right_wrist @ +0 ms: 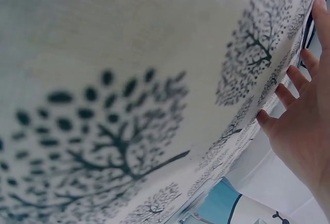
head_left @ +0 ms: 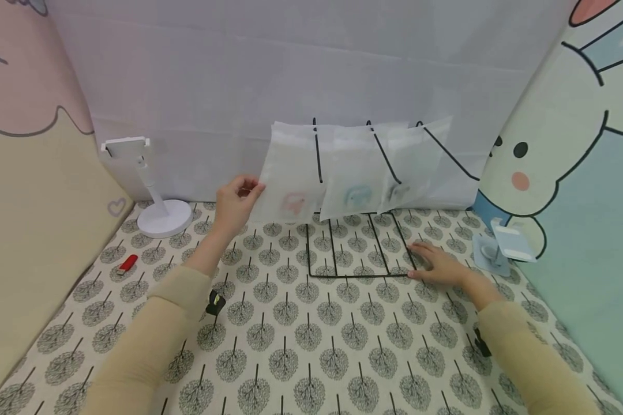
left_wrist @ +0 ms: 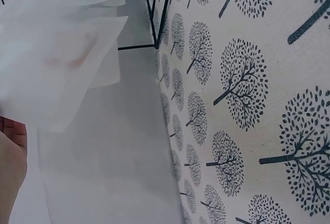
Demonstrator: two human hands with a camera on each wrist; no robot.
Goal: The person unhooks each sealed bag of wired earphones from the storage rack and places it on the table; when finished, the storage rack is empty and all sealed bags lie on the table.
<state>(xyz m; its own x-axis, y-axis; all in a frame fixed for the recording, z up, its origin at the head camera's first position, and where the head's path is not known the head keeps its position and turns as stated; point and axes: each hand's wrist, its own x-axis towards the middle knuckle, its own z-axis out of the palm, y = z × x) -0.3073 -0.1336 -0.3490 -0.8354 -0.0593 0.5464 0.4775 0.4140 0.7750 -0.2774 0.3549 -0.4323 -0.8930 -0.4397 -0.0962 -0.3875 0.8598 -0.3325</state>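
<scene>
A black wire rack (head_left: pixel 360 276) stands at the back of the table, its flat base on the cloth and three arms rising from it. Frosted translucent bags hang along these arms: a left bag (head_left: pixel 282 161) with a reddish print, a middle bag (head_left: pixel 350 164) with a blue print, and a right bag (head_left: pixel 420 147) with a dark print. My left hand (head_left: pixel 233 204) pinches the left bag's edge between thumb and fingers; the left wrist view shows this hand only partly. At the base's right side, my right hand (head_left: pixel 438 266) rests with fingers extended, touching the wire.
A white stand (head_left: pixel 165 219) is at the back left, with a red USB stick (head_left: pixel 128 263) in front of it. A small white phone holder (head_left: pixel 498 248) sits at the right. Behind the rack hangs a pale curtain (head_left: pixel 197 86). Tree-patterned cloth (head_left: pixel 311 369) covers the table.
</scene>
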